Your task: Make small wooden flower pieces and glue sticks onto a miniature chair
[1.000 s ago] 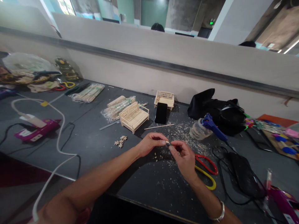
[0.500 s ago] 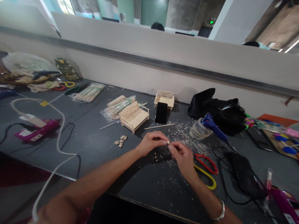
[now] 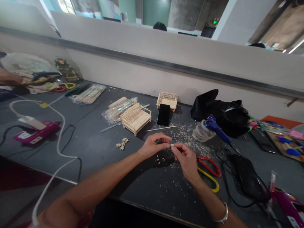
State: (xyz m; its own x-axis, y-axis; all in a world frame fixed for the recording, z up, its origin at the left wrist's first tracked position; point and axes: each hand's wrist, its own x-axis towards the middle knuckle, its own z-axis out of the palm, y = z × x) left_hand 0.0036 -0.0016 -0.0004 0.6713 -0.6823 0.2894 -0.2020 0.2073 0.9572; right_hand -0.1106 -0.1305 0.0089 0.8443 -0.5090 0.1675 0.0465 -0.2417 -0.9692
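Note:
My right hand [image 3: 186, 158] pinches a small pale wooden piece [image 3: 172, 145] between thumb and fingers; its exact shape is too small to make out. Close on its left, my left hand [image 3: 153, 146] has the thumb tip near or against that piece, with the index finger raised and apart from the thumb. Below the hands, several short cut wooden bits [image 3: 158, 160] lie on the dark table [image 3: 142, 190]. Several flower-shaped wooden pieces [image 3: 122, 144] rest to the left. Behind the hands lie a thin wooden stick [image 3: 161, 129] and a miniature wooden bench [image 3: 136, 118].
Red-and-yellow-handled scissors [image 3: 211, 174] lie beside my right wrist. A blue glue gun [image 3: 217, 129] leans on a clear jar [image 3: 203, 131]. A phone [image 3: 163, 114] props against a second miniature bench [image 3: 167, 99]. Cables cross both sides. Another person's hand [image 3: 9, 76] shows at far left.
My left index finger has lifted away from the thumb and the small piece. My right hand keeps its pinch. Another person's hand has come into view at the left edge.

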